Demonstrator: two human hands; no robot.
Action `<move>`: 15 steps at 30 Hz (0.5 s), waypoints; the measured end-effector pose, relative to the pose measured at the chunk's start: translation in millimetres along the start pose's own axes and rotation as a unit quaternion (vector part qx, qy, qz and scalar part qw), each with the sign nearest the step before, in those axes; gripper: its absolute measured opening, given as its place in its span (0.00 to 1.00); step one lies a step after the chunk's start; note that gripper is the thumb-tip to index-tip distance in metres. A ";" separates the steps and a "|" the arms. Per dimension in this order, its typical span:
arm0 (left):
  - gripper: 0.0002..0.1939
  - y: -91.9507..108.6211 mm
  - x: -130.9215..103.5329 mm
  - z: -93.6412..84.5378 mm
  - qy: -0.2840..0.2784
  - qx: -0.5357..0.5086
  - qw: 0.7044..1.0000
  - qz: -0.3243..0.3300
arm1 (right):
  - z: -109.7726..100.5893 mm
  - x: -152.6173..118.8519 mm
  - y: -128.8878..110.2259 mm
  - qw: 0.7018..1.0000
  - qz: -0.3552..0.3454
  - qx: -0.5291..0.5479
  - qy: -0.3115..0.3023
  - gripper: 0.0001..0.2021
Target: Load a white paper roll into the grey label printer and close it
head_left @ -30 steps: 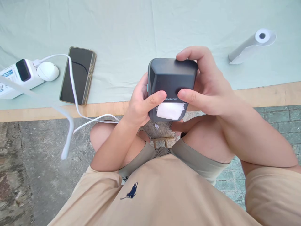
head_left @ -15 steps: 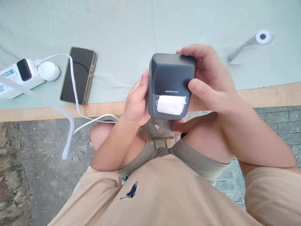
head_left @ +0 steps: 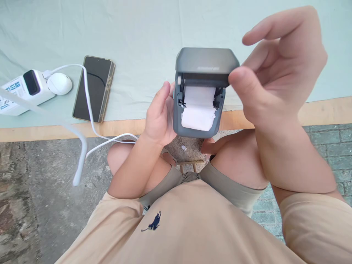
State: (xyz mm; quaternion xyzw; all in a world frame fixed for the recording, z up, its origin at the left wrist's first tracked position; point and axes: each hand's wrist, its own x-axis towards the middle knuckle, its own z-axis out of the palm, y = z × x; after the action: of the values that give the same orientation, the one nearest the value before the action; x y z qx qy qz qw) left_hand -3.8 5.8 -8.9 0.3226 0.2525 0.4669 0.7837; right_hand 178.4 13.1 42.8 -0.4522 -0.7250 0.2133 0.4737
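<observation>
A dark grey label printer is held up over the table's front edge, its lid raised. White paper runs out of the inside and curls over the printer's front. My left hand grips the printer from the left side and below. At the lid's right corner is my right hand, its thumb tip against the lid and its fingers spread apart, with nothing between them.
On the pale green cloth at left lie a phone and a white power strip with a plug. A white cable crosses the phone and hangs past the wooden edge. A paper scrap is on the ground.
The printer's lid has swung up, showing the paper inside. My right hand has let go of the printer's side, moved up and right, and spread its fingers. The paper roll at right is hidden.
</observation>
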 end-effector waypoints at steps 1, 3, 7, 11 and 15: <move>0.22 0.1 -1.2 1.2 -0.001 0.006 1.000 0.003 | 1.1 2.1 -4.4 1.000 0.015 -0.002 0.019 0.10; 0.17 -0.2 -4.0 2.6 0.018 0.022 0.999 0.015 | 2.7 5.8 -10.4 0.998 0.037 0.007 0.044 0.07; 0.20 -1.0 -7.4 2.2 0.036 0.046 0.998 0.029 | 3.4 7.6 -7.6 0.999 0.028 -0.035 0.026 0.07; 0.25 -1.7 -7.8 3.3 0.022 0.062 0.998 0.021 | 2.1 3.7 4.2 0.972 -0.013 -0.193 -0.131 0.05; 0.29 -4.2 -8.7 4.9 0.027 0.069 0.997 0.010 | -0.3 2.2 7.6 0.938 -0.026 -0.277 -0.206 0.14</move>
State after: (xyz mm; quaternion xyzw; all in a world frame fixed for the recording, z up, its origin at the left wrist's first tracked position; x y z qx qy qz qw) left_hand -1.8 -4.7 -7.8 0.3657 0.3014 0.4650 0.7478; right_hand 181.8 18.8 38.4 -0.4926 -0.8487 0.0800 0.1753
